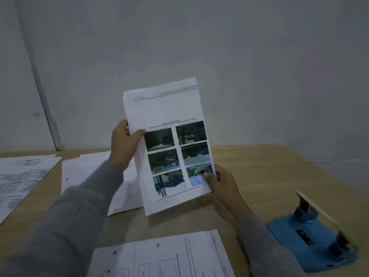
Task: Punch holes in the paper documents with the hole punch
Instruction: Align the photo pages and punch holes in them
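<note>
— Head view: how many of each thing?

— One bundle of sheets point(169, 124), raised off the desk point(259, 172) and standing nearly upright above its middle. The top page carries six photographs in two columns, printed upside down to the viewer. How many sheets the bundle has I cannot tell.

— And the hands?

— Two, both in grey sleeves. The left hand point(124, 141) pinches the bundle's left edge, thumb on the front, fingers behind. The right hand point(221, 181) grasps the lower right corner, thumb on the last photograph.

— The punch?

— One blue hole punch point(317, 238), near the desk's right edge toward the near corner, lever up, well apart from the bundle and touched by neither hand.

— Other paper?

— Three lots lying flat: a printed sheet point(22, 176) at the left edge, loose pages point(95, 174) beside it under the left forearm, and a form sheet point(169, 256) at the near edge with two punched holes showing along its left side.

— Surface and room?

— A light wooden desk set against a plain grey wall point(239, 47), dimly lit; a dark vertical strip point(45, 108) runs down the wall at left.
</note>
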